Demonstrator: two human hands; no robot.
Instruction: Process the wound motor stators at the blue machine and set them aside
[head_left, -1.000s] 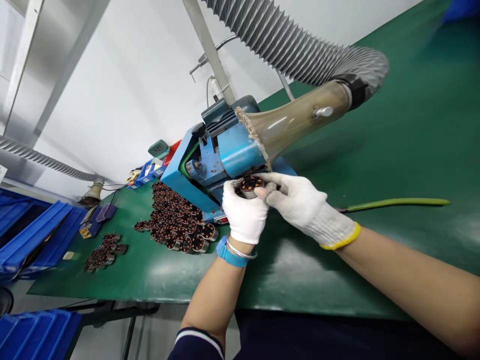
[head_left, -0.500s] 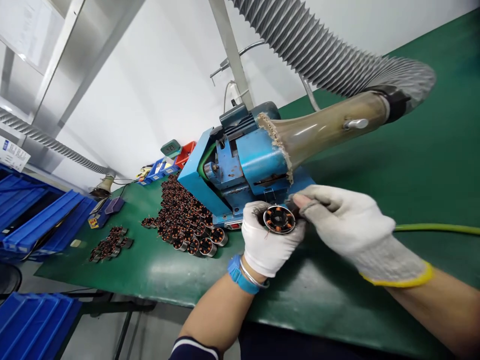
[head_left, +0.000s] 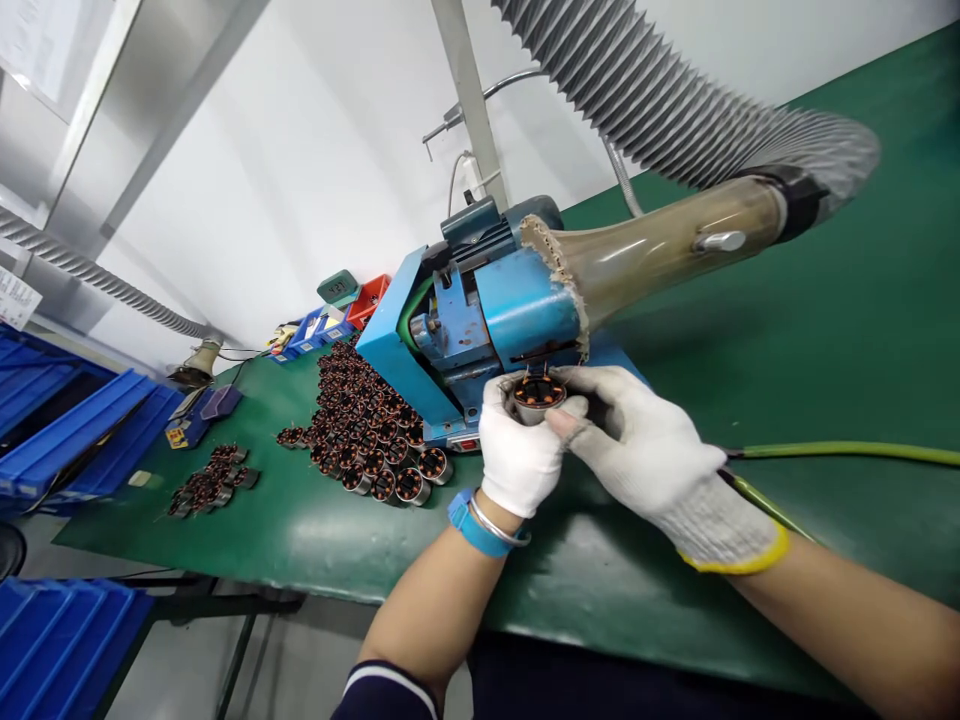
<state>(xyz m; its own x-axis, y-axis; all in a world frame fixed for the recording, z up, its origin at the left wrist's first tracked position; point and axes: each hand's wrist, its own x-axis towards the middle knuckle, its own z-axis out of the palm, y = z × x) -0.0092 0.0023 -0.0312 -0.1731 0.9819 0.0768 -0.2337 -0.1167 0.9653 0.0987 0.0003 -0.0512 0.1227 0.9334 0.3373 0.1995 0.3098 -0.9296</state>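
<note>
A round metal motor part (head_left: 540,394) with copper windings is held close to the front of the blue machine (head_left: 525,310). My left hand (head_left: 519,450), in a white glove, wraps round its left side and underside. My right hand (head_left: 630,430), also gloved, closes on the right side of the same part, its bare thumb tip near the lower rim. The part's open face points up and toward the machine's slot. The right hand's other fingertips are partly hidden behind the part.
Many similar parts (head_left: 367,430) crowd the green table (head_left: 315,540) left of the machine, with a smaller group (head_left: 214,482) farther left. A clear duct (head_left: 667,250) and grey hose (head_left: 637,90) extend right. A green air hose (head_left: 847,452) lies at right.
The part has moved up toward the machine and tilted, its face no longer toward me. My right hand has shifted left and closed round it. The view has shifted slightly.
</note>
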